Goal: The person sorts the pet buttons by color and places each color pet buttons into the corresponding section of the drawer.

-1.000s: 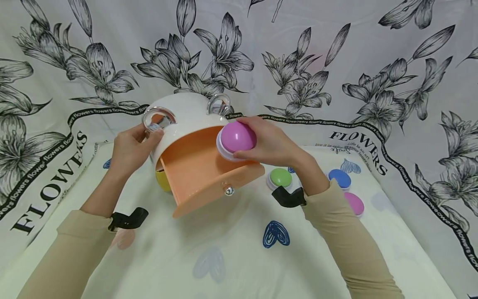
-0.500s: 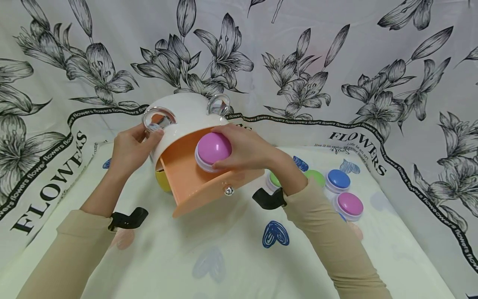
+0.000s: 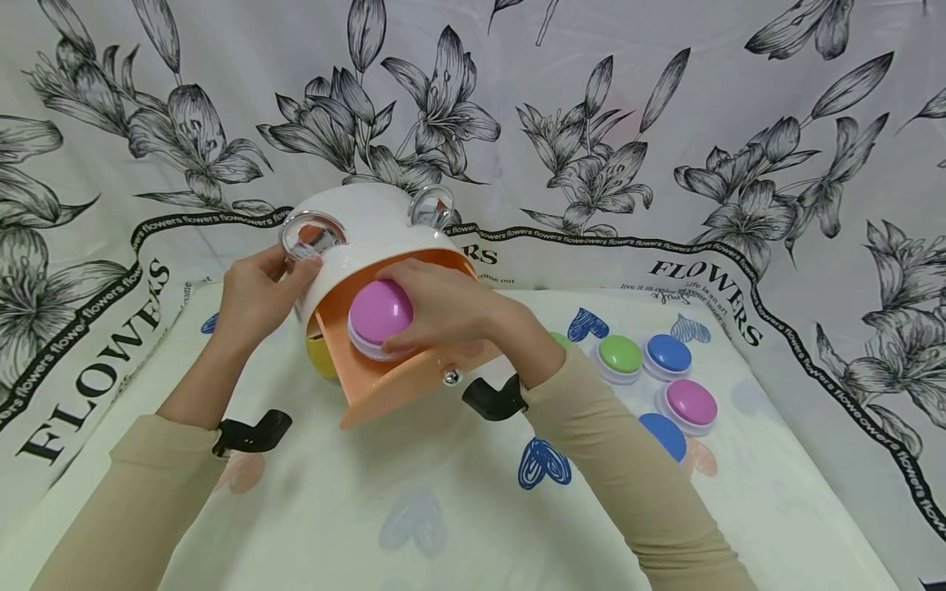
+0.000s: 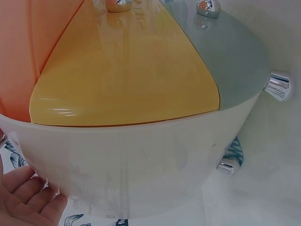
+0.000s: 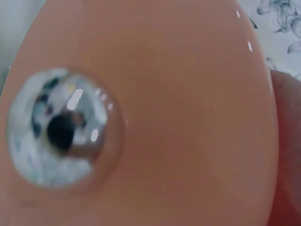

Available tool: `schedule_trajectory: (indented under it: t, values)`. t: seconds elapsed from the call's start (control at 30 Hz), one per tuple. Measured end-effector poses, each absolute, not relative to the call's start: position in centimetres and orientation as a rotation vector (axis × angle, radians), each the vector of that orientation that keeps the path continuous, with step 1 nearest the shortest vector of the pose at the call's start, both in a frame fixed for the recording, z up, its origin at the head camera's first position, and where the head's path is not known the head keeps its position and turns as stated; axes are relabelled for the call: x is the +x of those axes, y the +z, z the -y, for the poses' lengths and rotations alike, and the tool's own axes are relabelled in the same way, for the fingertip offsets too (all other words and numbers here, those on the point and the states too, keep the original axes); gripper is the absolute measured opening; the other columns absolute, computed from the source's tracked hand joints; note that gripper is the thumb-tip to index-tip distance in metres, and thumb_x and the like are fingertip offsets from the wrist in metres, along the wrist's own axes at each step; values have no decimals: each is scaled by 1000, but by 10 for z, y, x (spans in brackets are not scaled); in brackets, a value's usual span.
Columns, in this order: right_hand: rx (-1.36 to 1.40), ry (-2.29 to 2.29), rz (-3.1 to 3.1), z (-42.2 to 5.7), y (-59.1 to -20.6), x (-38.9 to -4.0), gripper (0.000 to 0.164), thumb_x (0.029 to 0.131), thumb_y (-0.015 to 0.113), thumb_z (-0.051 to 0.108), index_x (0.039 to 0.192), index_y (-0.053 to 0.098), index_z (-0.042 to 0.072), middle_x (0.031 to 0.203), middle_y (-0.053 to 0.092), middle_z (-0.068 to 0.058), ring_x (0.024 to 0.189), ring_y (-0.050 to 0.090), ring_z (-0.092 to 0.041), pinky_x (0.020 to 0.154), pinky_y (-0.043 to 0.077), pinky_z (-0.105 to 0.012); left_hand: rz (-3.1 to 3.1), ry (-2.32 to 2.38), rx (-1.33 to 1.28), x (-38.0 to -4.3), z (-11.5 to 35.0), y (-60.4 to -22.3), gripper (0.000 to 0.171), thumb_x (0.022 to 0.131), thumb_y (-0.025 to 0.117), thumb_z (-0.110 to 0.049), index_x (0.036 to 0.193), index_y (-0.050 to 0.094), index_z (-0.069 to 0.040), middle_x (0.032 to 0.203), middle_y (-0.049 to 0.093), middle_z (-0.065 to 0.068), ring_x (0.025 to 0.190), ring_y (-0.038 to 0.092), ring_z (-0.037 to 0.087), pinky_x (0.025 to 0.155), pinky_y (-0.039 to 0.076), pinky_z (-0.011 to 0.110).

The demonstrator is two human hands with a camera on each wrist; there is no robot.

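Observation:
In the head view a white rounded drawer box point(image 3: 369, 215) stands with its orange drawer point(image 3: 402, 392) pulled out. My left hand point(image 3: 254, 302) grips the box at its left side, thumb on the chrome ring point(image 3: 316, 220). Its curled fingers point(image 4: 33, 195) lie against the white shell in the left wrist view. My right hand point(image 3: 447, 305) holds a small round tub with a purple domed lid point(image 3: 380, 312), tilted, inside the orange drawer near its left wall. Close up in the right wrist view are the drawer front point(image 5: 188, 117) and its chrome knob point(image 5: 61, 127).
Several similar tubs stand on the right of the cloth, among them a green one point(image 3: 619, 355), a blue one point(image 3: 668, 355) and a pink one point(image 3: 691, 402). My right sleeve partly hides another blue one point(image 3: 663, 435). The box's yellow drawer point(image 4: 127, 75) and grey-green drawer point(image 4: 230, 56) are closed.
My right hand has carried the purple-lidded tub leftward and down, from the drawer's right side to its left. The left hand and the drawer box have stayed put.

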State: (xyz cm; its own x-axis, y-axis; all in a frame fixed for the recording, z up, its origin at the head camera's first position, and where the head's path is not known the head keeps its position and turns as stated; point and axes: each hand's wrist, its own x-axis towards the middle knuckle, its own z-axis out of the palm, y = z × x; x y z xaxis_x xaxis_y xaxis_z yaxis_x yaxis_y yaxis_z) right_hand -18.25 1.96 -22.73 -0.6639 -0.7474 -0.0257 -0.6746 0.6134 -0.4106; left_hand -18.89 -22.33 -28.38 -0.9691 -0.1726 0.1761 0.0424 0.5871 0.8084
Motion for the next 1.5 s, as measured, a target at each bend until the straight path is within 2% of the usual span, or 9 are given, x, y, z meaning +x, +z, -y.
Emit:
schedule_trajectory:
  t: [0.2, 0.37, 1.07, 1.5]
  values:
    - [-1135, -536, -2619, -9, -227, -179, 70, 76, 72, 39, 133, 40, 14, 122, 48, 3, 105, 49, -9, 85, 48, -21, 2584, -1310, 106, -189, 223, -285, 64, 86, 50, -55, 132, 51, -10, 128, 55, 12, 131, 38, 25, 96, 44, 46]
    - [-1125, -473, -2631, -3, -228, -178, 67, 77, 70, 40, 132, 40, 16, 121, 48, 4, 103, 49, -9, 84, 47, -22, 2580, -1317, 97, -188, 223, -285, 64, 87, 50, -54, 133, 50, -11, 130, 53, 12, 131, 37, 25, 96, 43, 46]
    - [-1087, -464, -2562, 5, -236, -188, 63, 80, 69, 35, 130, 38, 13, 122, 49, 2, 110, 47, -11, 93, 44, -23, 2567, -1315, 79, -189, 224, -286, 62, 87, 51, -53, 133, 51, -11, 131, 53, 12, 131, 38, 24, 96, 44, 46]
    - [-1119, -432, -2574, -1, -231, -186, 67, 84, 63, 41, 140, 34, 18, 131, 44, 0, 113, 45, -12, 91, 45, -21, 2581, -1289, 98, -189, 223, -285, 61, 87, 50, -54, 131, 53, -11, 126, 56, 11, 128, 41, 22, 95, 46, 44]
